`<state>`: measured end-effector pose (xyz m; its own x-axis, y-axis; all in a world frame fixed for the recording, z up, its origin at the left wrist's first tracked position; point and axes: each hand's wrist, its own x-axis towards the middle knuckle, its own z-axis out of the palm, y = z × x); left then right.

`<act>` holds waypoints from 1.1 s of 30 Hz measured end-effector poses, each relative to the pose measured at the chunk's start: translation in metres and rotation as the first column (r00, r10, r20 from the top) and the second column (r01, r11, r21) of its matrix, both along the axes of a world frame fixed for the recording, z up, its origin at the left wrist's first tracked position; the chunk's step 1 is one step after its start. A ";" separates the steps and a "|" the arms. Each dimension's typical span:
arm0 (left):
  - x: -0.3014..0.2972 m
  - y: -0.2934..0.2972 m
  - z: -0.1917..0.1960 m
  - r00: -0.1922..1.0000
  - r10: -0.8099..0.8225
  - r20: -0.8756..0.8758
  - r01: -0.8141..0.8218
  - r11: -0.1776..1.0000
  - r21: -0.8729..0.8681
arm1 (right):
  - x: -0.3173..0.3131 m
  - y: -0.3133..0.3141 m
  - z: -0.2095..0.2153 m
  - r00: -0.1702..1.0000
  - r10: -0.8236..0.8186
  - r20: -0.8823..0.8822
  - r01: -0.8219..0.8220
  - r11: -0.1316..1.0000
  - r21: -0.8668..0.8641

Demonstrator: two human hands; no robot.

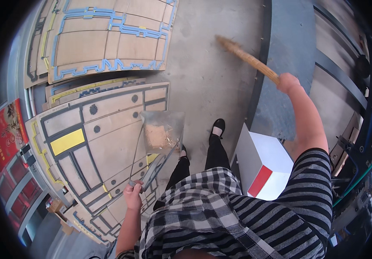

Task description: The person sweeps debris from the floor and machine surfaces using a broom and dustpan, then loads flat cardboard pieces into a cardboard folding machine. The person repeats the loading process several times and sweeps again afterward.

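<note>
My left hand point(133, 196) is closed on the end of a long-handled metal dustpan point(172, 118), which hangs in front of me to the left of my legs. Inside the pan lie a tan piece point(155, 136) like board and several small pale scraps. My right hand point(288, 83) grips a straw hand broom point(255, 62) at its near end. The broom reaches out to the far left from that hand, over the grey floor. Its far tip is smeared by motion, and I cannot tell whether it touches the floor.
Wooden die boards point(125, 108) with dark, blue and yellow strips lean in stacks on the left. A grey metal surface point(287, 43) runs along the right, with a white box point(265, 159) by its near end. Grey concrete floor point(194, 56) lies between them. A red panel point(9, 129) shows far left.
</note>
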<state>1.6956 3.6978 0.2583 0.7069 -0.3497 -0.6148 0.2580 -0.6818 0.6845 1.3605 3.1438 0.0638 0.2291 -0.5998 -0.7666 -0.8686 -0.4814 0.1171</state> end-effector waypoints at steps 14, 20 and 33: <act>0.046 -0.143 0.000 0.988 -0.129 -0.079 0.116 0.981 -0.154 | 0.133 0.044 -0.024 0.992 0.007 0.123 -0.046 0.946 0.320; 0.099 -0.223 -0.042 0.967 -0.248 -0.060 0.226 0.942 -0.248 | 0.134 -0.060 -0.012 0.991 -0.114 0.066 0.100 0.978 0.185; 0.188 -0.348 -0.060 0.915 -0.321 -0.243 0.268 0.936 -0.228 | 0.153 0.135 0.051 -0.234 -0.972 -0.026 0.835 -0.214 0.508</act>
<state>1.8833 3.3501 0.1981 0.3687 -0.6430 -0.6713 0.2592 -0.6224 0.7385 1.5132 3.2792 0.1143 -0.1719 -0.1688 -0.9705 -0.2567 0.9588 -0.1213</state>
